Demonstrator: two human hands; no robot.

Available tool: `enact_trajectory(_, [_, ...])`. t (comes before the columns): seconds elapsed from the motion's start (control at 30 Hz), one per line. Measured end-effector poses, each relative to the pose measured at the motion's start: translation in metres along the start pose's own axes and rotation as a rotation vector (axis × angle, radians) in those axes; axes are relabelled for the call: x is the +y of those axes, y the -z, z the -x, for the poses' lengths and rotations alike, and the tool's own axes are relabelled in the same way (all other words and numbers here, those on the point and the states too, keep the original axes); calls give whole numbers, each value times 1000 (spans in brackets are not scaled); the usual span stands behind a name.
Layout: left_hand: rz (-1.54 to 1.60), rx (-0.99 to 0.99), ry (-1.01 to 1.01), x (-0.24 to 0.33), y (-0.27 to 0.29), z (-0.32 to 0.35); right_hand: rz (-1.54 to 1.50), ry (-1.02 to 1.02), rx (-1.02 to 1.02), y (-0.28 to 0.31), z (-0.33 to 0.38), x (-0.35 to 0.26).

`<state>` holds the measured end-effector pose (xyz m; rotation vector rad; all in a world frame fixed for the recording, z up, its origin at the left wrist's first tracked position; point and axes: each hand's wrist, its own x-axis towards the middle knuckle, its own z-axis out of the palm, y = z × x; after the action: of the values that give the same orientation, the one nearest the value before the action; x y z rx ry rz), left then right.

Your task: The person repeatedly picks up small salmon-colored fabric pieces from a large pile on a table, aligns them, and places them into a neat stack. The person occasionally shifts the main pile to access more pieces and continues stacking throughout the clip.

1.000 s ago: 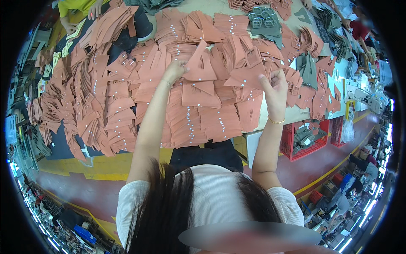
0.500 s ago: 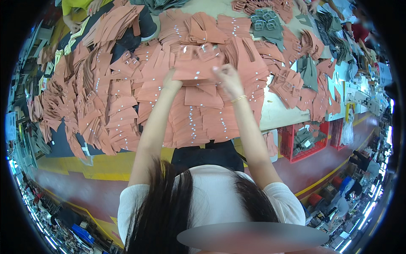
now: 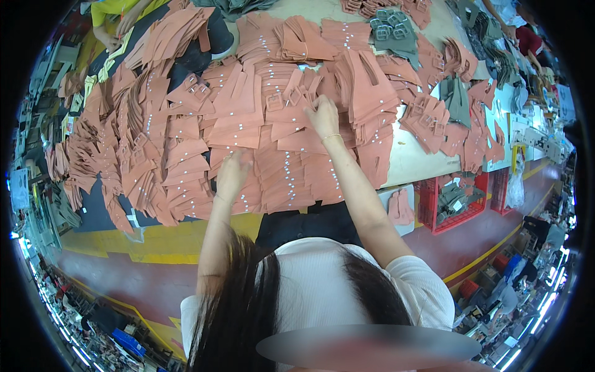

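Note:
Stacks of flat salmon-coloured cut pieces [image 3: 288,173], leather-like and dotted with small white stickers, cover the table before me. My right hand [image 3: 323,118] has its fingers bent and pinched at the right edge of a salmon piece with square buckle-shaped cut-outs [image 3: 282,116], which lies on the middle stack. Nearer to me, my left hand [image 3: 232,175] is over the overlapping pieces left of the middle. Its fingers are slightly blurred and apart, and nothing shows in them. Right of my right hand rises a stack of slotted salmon pieces [image 3: 372,93].
Dark green pieces with buckle shapes [image 3: 392,32] lie at the back. A red crate [image 3: 447,220] of green pieces and a white tray [image 3: 404,230] stand by the table's right front. A co-worker's hand [image 3: 127,22] is at the far left; other people work at the far right.
Both hands were together on the buckle-shaped piece, held above the stack. It now lies on the stack; my left hand has come off it and moved nearer, while the right stays beside it.

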<state>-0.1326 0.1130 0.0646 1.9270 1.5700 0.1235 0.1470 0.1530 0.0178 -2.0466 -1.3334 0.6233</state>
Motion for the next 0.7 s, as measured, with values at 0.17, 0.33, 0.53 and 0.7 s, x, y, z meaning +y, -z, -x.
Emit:
enact_trajectory(0.17, [36,-28,-2,9,-13,10,-192,108,89,19,-1,-46])
enact_trajectory(0.33, [90,-155,-39,33,-14,8,-325,119,73,102,4,-57])
enact_trajectory(0.53, [54,-258,-169,80,-29,-10,-1016,74,319,244,44,58])
enact_trajectory(0.7, [-42,-372,-270,123,-60,-20,-1302,-100,570,268,71,203])
